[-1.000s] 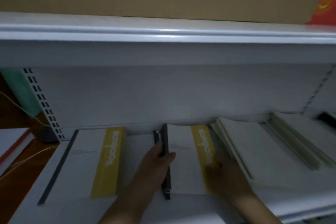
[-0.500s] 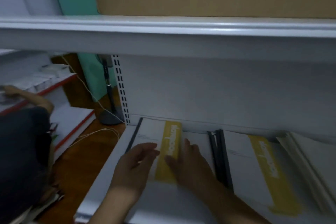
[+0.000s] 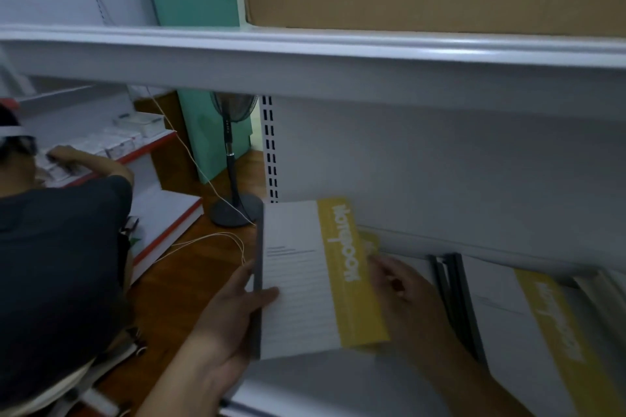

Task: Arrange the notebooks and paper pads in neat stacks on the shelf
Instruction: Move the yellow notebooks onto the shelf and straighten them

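I see the left hand (image 3: 223,325) gripping the dark spine of 1 white notebook (image 3: 298,281) with a yellow band, thumb curled onto the cover. The notebook is lifted and tilted above the left end of the white shelf (image 3: 338,386). The right hand (image 3: 406,294) touches its yellow edge, but blur stops me telling whether it pinches. A 2nd matching notebook (image 3: 528,325) lies flat on the shelf to the right. Left of the shelf, a person in a dark shirt (image 3: 57,264) crouches near a standing fan (image 3: 233,159).

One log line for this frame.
notebook: held above shelf | left hand: grips spine | right hand: holds yellow edge | other stack: right
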The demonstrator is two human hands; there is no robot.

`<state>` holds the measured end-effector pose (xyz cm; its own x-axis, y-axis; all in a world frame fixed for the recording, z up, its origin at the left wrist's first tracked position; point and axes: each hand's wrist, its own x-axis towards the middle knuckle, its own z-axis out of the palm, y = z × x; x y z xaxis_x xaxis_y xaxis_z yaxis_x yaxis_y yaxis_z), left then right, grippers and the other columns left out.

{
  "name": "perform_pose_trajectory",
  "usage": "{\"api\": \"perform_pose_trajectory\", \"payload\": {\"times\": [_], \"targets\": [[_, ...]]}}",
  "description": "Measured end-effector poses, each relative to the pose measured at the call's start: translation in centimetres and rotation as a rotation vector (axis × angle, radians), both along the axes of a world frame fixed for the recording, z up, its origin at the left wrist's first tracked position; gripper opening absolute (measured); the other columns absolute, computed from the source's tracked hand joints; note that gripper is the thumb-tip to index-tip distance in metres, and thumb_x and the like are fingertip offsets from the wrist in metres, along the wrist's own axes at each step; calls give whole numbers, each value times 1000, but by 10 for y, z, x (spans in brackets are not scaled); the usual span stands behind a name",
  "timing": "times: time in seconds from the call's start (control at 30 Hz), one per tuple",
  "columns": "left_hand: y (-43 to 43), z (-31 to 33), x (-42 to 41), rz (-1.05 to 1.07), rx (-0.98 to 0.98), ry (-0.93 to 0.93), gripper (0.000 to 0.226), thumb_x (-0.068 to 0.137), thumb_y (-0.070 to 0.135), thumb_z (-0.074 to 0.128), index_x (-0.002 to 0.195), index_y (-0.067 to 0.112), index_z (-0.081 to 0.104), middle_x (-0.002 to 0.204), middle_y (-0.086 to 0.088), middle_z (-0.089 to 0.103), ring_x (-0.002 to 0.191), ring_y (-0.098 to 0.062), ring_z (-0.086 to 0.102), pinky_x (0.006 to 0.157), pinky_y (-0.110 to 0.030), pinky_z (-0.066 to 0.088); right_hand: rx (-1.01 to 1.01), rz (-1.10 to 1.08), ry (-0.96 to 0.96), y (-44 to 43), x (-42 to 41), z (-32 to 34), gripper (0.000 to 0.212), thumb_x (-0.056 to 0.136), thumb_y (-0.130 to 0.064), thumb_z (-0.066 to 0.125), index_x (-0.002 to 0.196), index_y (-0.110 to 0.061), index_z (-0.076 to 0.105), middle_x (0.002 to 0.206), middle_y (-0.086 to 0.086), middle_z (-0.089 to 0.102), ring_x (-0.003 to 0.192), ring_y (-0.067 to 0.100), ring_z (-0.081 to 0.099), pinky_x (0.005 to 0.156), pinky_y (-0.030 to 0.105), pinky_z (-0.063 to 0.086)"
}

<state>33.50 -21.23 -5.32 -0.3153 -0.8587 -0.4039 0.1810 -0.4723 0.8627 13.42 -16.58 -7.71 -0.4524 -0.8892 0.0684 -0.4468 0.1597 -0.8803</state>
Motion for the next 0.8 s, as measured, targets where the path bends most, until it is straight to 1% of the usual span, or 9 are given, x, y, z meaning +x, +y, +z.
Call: {"api": "perform_pose_trajectory", "payload": {"times": [0.07,0.1,0.2,0.27,0.33,0.5,0.57,0.67,0.8], "targets": [[-7,-4,12,94,-29,2,43,84,-2,53,117,26,58,107,-19,64,97,-42,61,69,-49,53,191,-30,273,-15,-3,-11,55,85,-55,53,132,-28,42,126,3,49,110,21,55,78,28,39],[-10,-6,18,130,-42,6,44,85,0,51,119,28,57,108,-19,63,97,-42,60,69,-48,53,312,-14,349,-20,-7,-18,65,84,-59,51,135,-23,37,125,5,48,113,23,53,76,29,38],[-17,-11,33,201,-110,46,45,87,8,52,123,34,53,113,-17,62,100,-42,60,71,-51,54,405,44,399,-21,-24,-20,43,86,-51,52,94,-11,64,91,5,69,85,20,65,67,32,46],[-19,-12,41,204,-153,48,47,83,11,57,122,37,53,115,-16,63,101,-41,61,78,-56,53,357,1,294,-9,-42,-15,30,90,-32,54,70,-13,67,63,1,69,61,16,64,59,30,48],[-20,-12,47,194,-187,28,49,77,9,59,116,38,54,114,-14,64,101,-40,62,79,-56,52,255,-74,163,2,-54,-11,31,92,-25,54,65,-15,65,53,-1,68,51,14,58,56,29,45],[-26,-15,48,199,-217,-65,49,85,1,52,118,37,49,106,-11,62,93,-35,61,67,-44,51,422,75,248,-9,-17,-20,44,82,-65,49,85,-23,62,82,-7,69,76,13,64,71,31,51],[-29,-14,47,186,-210,-79,49,86,1,51,117,38,49,107,-11,62,94,-36,60,72,-48,51,400,97,248,-14,-13,-25,38,79,-61,55,88,-25,63,87,-9,68,80,12,64,72,31,52],[-29,-13,52,165,-203,-74,51,75,1,57,110,38,54,111,-13,62,99,-40,59,81,-54,49,371,74,105,-4,-33,-14,13,85,-38,62,78,-28,64,81,-11,68,74,8,66,67,27,54],[-27,-11,47,136,-221,-121,50,77,4,58,116,34,53,109,-11,62,97,-36,60,75,-48,50,147,-10,-508,19,-55,14,11,85,-9,63,92,-11,72,81,7,76,69,24,72,63,31,53]]}}
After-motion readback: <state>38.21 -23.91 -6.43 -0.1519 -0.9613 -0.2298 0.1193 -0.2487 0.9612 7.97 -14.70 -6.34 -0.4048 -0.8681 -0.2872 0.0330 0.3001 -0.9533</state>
